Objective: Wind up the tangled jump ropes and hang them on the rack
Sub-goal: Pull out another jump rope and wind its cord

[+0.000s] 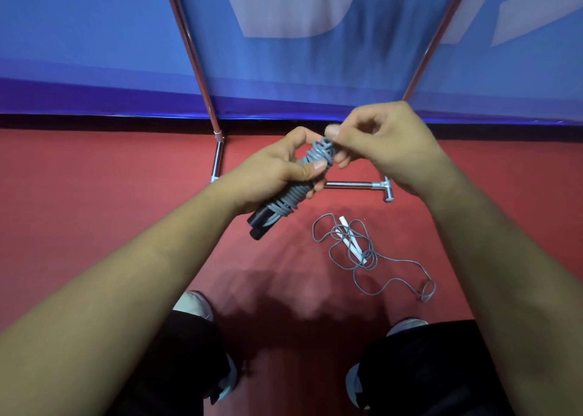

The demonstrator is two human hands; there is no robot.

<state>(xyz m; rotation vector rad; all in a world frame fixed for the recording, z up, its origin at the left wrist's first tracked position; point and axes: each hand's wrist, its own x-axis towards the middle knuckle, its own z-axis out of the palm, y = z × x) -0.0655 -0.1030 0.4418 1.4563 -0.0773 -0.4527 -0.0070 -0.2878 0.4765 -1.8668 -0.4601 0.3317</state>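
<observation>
My left hand (277, 171) grasps the wound rope (293, 194), gray coils round black handles (259, 224). My right hand (386, 145) pinches this rope at its 1 o'clock end. The tangled rope (356, 248) lies on the red floor (94, 194) at 5 o'clock.

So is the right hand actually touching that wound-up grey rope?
Touching. The head view shows the right hand pinching the top coils of the wound grey rope, which the left hand grips around its middle.
</observation>
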